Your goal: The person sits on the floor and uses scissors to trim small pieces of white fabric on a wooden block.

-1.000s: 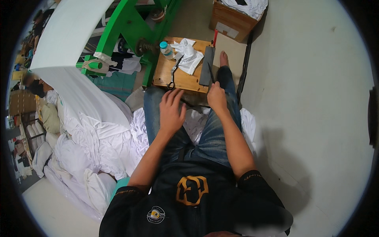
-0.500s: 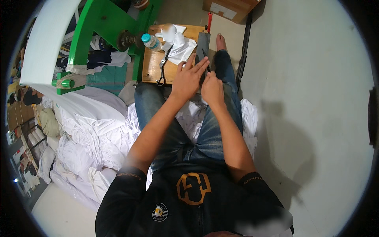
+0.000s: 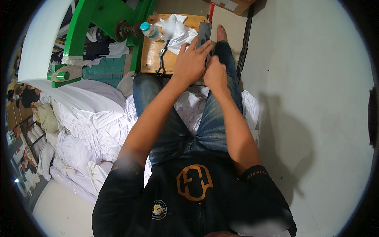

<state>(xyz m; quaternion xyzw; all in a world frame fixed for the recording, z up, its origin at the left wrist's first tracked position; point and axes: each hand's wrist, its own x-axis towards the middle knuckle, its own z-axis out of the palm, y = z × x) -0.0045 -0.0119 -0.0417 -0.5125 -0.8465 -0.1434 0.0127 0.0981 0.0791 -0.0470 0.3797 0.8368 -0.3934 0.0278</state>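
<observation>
A wooden board stands in front of my knees. Along its right side lies a long, flat dark grey bar, like a sharpening stone. My left hand is stretched out, with its fingertips resting on the bar. Beside it my right hand is closed around the near end of a narrow dark blade; its grip is mostly hidden by the fingers. Left of my left hand, black-handled scissors, or one half of a pair, lie on the board. Their tip reaches a crumpled white cloth.
A clear bottle with a blue cap stands at the board's left edge. A red-handled piece rises beyond the bar. The green machine frame borders the left. White fabric heaps around my legs; a cardboard box stands far off.
The board and my legs sit slightly higher in the view. My right hand has shifted slightly relative to the bar; my left fingers stay on it.
</observation>
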